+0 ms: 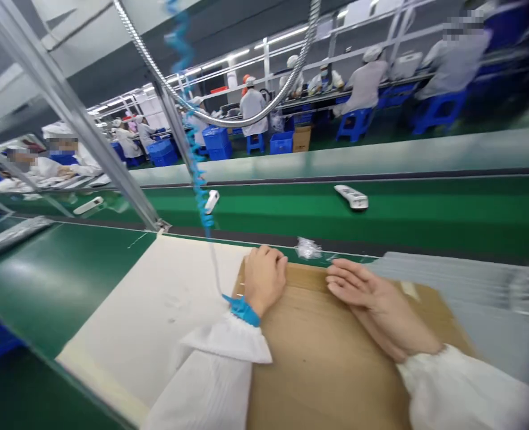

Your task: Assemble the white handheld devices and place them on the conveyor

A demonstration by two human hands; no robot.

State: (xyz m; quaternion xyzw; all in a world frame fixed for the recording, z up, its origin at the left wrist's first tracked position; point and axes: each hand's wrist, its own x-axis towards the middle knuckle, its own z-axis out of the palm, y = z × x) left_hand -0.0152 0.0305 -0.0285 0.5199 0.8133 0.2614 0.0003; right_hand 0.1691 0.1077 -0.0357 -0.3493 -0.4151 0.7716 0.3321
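A brown cardboard sheet (318, 358) lies on the bench in front of me. My left hand (264, 278) rests at its far left corner, back of the hand up and fingers curled under; whatever they may hold is hidden. Around that wrist is a blue strap (242, 309), joined to a coiled blue cord (197, 173) hanging from above. My right hand (372, 295) is over the far right part of the cardboard, turned on its side, with fingers stretched out and nothing in them. Between the hands, just past the cardboard's edge, sits a small crumpled clear plastic piece (308, 248).
Beyond the bench runs a green conveyor belt (273, 206) carrying white handheld devices (353, 197). A white sheet (157, 298) lies left of the cardboard, clear plastic bags (483, 298) on the right. A metal post (89, 119) rises at left. Several people work in the background.
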